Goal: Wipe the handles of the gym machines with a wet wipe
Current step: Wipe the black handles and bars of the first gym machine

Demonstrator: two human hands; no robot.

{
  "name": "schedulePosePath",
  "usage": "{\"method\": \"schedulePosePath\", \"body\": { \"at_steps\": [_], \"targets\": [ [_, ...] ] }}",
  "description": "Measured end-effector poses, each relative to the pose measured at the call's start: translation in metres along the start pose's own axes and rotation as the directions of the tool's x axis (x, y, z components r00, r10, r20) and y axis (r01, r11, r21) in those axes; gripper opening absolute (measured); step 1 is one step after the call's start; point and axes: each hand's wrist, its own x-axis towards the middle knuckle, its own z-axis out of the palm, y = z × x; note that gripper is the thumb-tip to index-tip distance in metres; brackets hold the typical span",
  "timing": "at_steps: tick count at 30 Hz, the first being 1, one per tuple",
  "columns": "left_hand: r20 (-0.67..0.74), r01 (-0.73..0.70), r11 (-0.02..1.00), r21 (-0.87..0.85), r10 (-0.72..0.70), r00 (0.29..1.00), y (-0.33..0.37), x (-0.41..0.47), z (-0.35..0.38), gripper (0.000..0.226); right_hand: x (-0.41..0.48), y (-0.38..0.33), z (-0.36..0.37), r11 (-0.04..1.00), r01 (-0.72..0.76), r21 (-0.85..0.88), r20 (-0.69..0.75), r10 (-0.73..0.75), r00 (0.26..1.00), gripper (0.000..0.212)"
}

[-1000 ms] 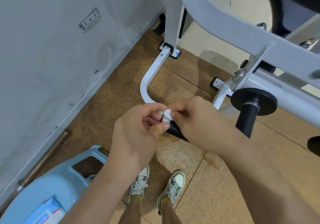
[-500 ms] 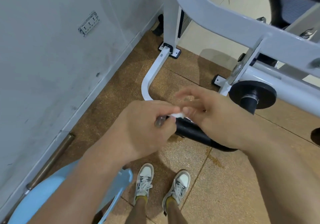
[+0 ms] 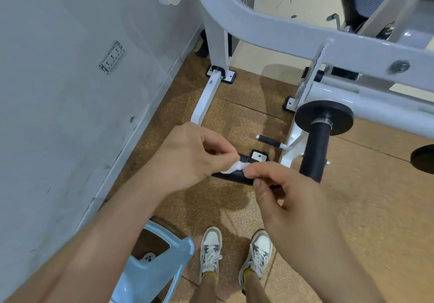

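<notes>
A small white wet wipe (image 3: 234, 167), bunched up, is pinched between the fingertips of my left hand (image 3: 195, 157) and my right hand (image 3: 288, 194). Both hands meet just above a black padded handle (image 3: 234, 178) of the white gym machine (image 3: 270, 33). The handle runs left to right below my fingers, and my right hand hides its right end. The wipe lies at the handle's top; whether it touches the handle I cannot tell.
A black weight plate on a black sleeve (image 3: 323, 119) sticks out right of my hands. A short black peg (image 3: 267, 140) lies behind them. The wall (image 3: 70, 91) is close on the left. A light blue stool (image 3: 152, 265) and my shoes (image 3: 211, 251) are below.
Both hands have shifted slightly right and lower along the black handle, still pinching the wipe together. The view has tilted, and the stool's top with its wipe pack has left the view.
</notes>
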Motion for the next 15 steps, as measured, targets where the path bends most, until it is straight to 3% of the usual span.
{"method": "schedulePosePath", "body": {
  "at_steps": [4,9,13,15],
  "targets": [
    [0.055,0.119,0.992,0.043,-0.121,0.991,-0.002,0.015,-0.009,0.011,-0.001,-0.005,0.011,0.998,-0.008,0.064,-0.033,0.01,0.999,0.028],
    [0.109,-0.07,0.944,0.321,0.037,0.993,0.001,0.002,-0.002,0.017,0.001,-0.002,0.008,0.999,0.011,-0.049,-0.054,-0.014,0.998,0.028],
    [0.236,0.09,0.984,0.151,-0.124,0.964,0.006,0.013,-0.007,0.038,-0.002,0.004,0.01,0.965,0.03,-0.261,-0.1,-0.058,0.993,0.027],
    [0.255,0.023,0.972,0.234,-0.084,0.963,0.012,0.015,-0.006,0.039,-0.004,0.008,0.009,0.96,0.021,-0.28,-0.131,-0.06,0.99,0.025]
  ]
}}
